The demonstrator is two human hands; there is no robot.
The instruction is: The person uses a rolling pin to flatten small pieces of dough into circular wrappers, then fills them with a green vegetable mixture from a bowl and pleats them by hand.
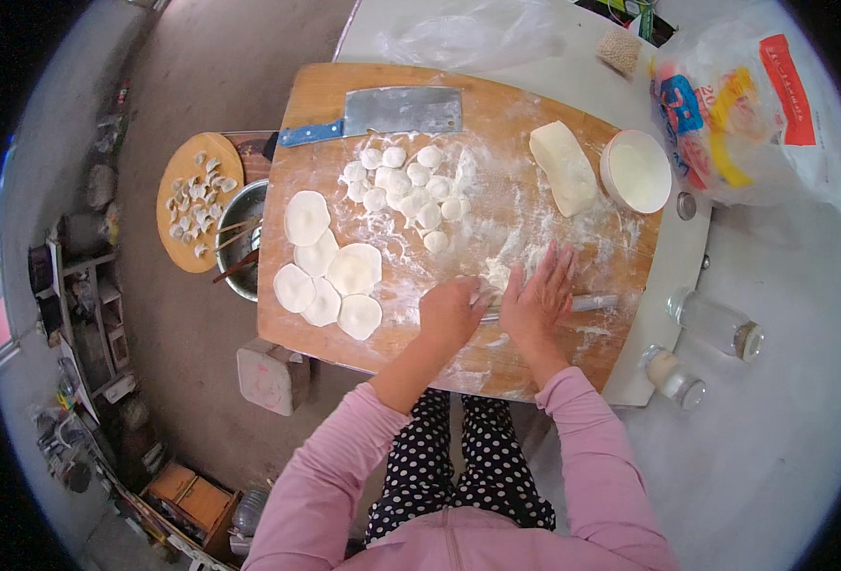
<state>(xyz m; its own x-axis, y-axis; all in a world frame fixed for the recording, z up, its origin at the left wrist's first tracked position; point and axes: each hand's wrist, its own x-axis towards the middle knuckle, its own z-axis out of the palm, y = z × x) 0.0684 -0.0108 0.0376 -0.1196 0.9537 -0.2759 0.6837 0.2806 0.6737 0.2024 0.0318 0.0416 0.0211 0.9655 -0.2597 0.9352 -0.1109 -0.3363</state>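
My left hand (451, 310) is curled at the edge of a thin dough wrapper (490, 291), its fingertips pinching the dough. My right hand (540, 292) lies palm down with fingers spread over the rolling pin (593, 302), whose end sticks out to the right. Floured dough pieces (397, 183), small and round, are clustered on the wooden board (420, 364). Several flat wrappers (354, 269) overlap at the board's left. A thick log of dough (563, 169) rests at the upper right, beside a bowl of flour (636, 171).
A cleaver (402, 112) with a blue handle lies along the board's far edge. Left of the board are a metal bowl (231, 235) with chopsticks and a round board (170, 168) of filled dumplings. Glass jars (713, 325) and a plastic bag (770, 107) are at the right.
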